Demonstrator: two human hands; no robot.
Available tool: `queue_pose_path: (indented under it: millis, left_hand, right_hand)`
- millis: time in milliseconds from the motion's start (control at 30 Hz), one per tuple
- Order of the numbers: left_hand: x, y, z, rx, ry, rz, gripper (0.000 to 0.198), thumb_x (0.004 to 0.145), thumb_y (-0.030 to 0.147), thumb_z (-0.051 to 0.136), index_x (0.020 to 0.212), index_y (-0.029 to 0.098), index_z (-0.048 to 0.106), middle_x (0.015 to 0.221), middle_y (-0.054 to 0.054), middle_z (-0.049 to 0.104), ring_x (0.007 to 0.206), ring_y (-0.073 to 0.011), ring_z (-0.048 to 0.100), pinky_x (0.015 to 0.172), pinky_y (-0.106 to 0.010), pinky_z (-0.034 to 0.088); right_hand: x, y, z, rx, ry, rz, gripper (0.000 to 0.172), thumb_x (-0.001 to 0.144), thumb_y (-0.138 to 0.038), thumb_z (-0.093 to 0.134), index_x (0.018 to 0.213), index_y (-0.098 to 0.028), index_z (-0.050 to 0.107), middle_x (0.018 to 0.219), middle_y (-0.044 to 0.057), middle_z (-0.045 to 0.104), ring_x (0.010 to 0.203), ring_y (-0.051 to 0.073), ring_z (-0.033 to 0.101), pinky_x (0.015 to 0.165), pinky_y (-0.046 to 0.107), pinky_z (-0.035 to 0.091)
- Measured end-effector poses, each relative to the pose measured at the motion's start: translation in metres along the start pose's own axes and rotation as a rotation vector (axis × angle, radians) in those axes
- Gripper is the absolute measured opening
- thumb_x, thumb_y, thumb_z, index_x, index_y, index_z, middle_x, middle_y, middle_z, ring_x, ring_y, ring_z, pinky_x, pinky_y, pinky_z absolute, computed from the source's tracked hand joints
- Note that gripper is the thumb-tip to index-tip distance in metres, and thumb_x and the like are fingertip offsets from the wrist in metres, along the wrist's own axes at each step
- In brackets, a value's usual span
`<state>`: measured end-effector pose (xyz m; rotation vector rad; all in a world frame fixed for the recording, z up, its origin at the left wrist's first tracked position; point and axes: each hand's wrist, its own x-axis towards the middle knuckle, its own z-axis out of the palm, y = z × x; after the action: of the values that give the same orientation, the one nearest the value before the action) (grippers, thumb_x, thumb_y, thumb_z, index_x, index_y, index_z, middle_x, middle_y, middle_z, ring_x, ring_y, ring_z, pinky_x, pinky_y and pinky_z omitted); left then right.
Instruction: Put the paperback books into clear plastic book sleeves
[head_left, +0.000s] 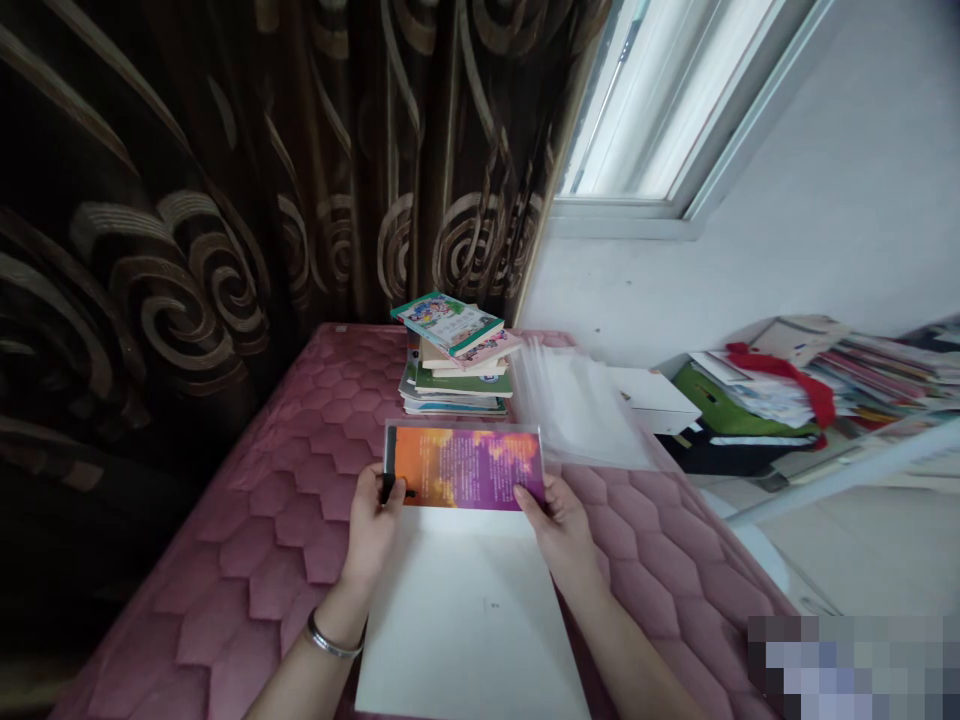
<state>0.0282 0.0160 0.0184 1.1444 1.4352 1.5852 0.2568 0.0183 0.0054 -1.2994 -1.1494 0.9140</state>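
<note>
An orange and purple book (pixel 463 466) in a clear plastic cover stands tilted up on a pink quilted surface (pixel 270 540). My left hand (pixel 373 522) grips its left edge, thumb over the dark spine. My right hand (pixel 556 518) holds its lower right corner. A large white sheet (pixel 469 620) lies flat beneath the book, between my forearms. A silver bracelet (pixel 332 640) circles my left wrist.
A stack of several books (pixel 457 355) sits just beyond the held book. Clear plastic sleeves (pixel 581 405) lie to its right, beside a white box (pixel 656 398). Piles of books and papers (pixel 795 385) fill the right. A dark patterned curtain (pixel 262 180) hangs behind.
</note>
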Motion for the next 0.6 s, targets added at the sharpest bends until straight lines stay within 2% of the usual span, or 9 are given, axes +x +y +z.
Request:
queue_pose_path:
  millis: [100, 333, 433, 600]
  left_hand:
    - [0.0003, -0.0005, 0.0000, 0.003, 0.000, -0.004, 0.027, 0.072, 0.038, 0.065, 0.088, 0.020, 0.052, 0.074, 0.001, 0.062, 0.069, -0.0142, 0.060, 0.067, -0.025, 0.045]
    - [-0.0006, 0.0039, 0.0026, 0.020, 0.028, 0.005, 0.025, 0.073, 0.039, 0.064, 0.081, 0.020, 0.051, 0.070, 0.002, 0.059, 0.067, -0.0143, 0.059, 0.065, -0.025, 0.045]
    - [-0.0010, 0.0041, 0.0029, 0.031, 0.017, 0.002, 0.023, 0.074, 0.039, 0.063, 0.081, 0.020, 0.051, 0.072, 0.001, 0.060, 0.070, -0.0149, 0.060, 0.065, -0.025, 0.045]
    - [-0.0003, 0.0032, -0.0004, 0.060, 0.002, -0.007, 0.023, 0.073, 0.038, 0.062, 0.081, 0.020, 0.051, 0.069, 0.002, 0.060, 0.065, -0.0148, 0.057, 0.064, -0.025, 0.043]
  right_hand:
    - [0.0005, 0.0008, -0.0004, 0.044, -0.021, 0.024, 0.033, 0.074, -0.052, 0.067, 0.087, -0.023, 0.057, 0.083, 0.006, 0.070, 0.077, 0.025, 0.065, 0.069, 0.037, 0.053]
    - [-0.0008, -0.0020, 0.0036, -0.048, 0.027, -0.003, 0.033, 0.077, -0.055, 0.062, 0.080, -0.024, 0.051, 0.071, 0.001, 0.063, 0.063, 0.020, 0.059, 0.057, 0.031, 0.049]
    - [-0.0015, -0.0034, 0.0032, -0.048, 0.040, -0.008, 0.033, 0.077, -0.055, 0.062, 0.079, -0.024, 0.051, 0.070, 0.000, 0.061, 0.062, 0.019, 0.058, 0.056, 0.030, 0.048]
    - [0.0003, -0.0051, -0.0030, 0.043, -0.137, 0.010, 0.035, 0.075, -0.051, 0.067, 0.092, -0.022, 0.056, 0.079, 0.002, 0.066, 0.070, 0.021, 0.061, 0.063, 0.031, 0.050]
